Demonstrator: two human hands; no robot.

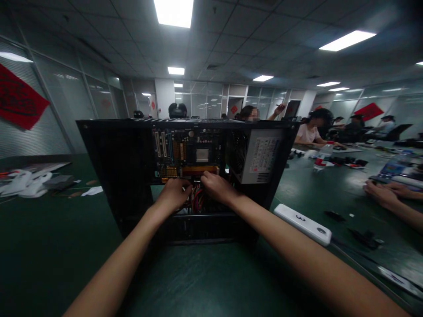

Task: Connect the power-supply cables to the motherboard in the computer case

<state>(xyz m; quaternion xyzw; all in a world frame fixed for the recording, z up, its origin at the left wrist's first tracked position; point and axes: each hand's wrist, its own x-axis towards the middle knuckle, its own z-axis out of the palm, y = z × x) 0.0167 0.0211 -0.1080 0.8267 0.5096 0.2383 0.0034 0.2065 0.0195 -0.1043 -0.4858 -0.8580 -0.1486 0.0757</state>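
Observation:
An open black computer case [119, 211] stands on the table with its inside facing me. Its motherboard [188, 147] shows orange memory slots [199, 170] along the lower edge and a bare silver processor [202, 154]. My left hand [174, 193] is inside the case, thumb and fingers pinched at the board's lower edge. Close to the right end of the memory slots, my right hand [218, 187] has its fingers curled together. A bundle of coloured cables [197, 198] hangs between the hands. What either set of fingertips grips is hidden. The power supply [262, 156] sits at the upper right.
A white power strip [302, 223] lies right of the case. Further right are a plastic bottle [324, 156], small black parts [365, 237] and another person's hands [385, 193]. White cables [28, 182] and a grey box [59, 182] lie at left. Other people sit behind.

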